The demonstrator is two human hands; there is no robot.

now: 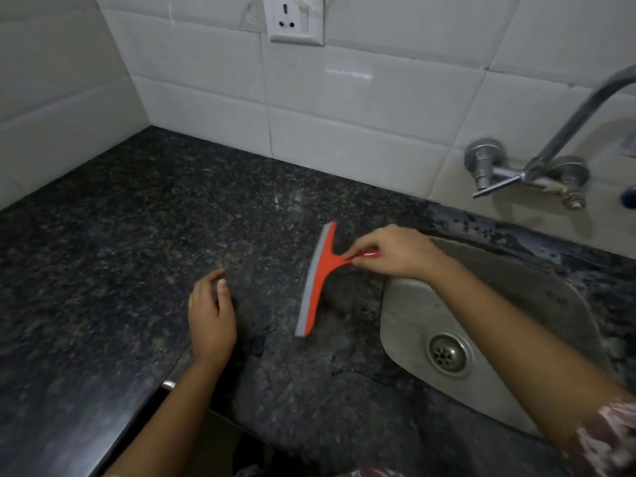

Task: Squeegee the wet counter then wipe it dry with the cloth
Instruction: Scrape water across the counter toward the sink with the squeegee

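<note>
**Dark granite table, squeegee pass in hand, cloth nowhere in view**

Kitchen corner, white tiled walls, a wall socket [296, 18] high up at the centre. Speckled black table [120, 235] runs from the left wall to a steel sink [516, 287] set in at the right, with a wall tap [537, 166] above it.

Progress, as a judgement: first step only, and not finished. The far left of the table looks dull and mostly dry. A water film [344, 359] with a ragged, shiny edge lies on the front part of the table, between the tool and the sink rim. No cloth shows anywhere, so the drying wipe is all yet to do.

Left hand [210, 318]: low over the table, left of the tool and apart from it. Fingers loosely curled, thumb tucked against them, holding nothing. Whether the fingertips touch the stone I cannot tell.

Squeegee [318, 280]: orange body with a grey rubber blade. It lies near the middle of the table, just left of the sink rim, blade edge facing left and handle pointing right. The blade runs from back to front, slightly slanted. Whether the rubber is pressed flat to the surface is not clear.

Right hand [395, 251]: reaches in over the sink corner, thumb and fingers pinched on the squeegee's handle, wrist raised.
</note>
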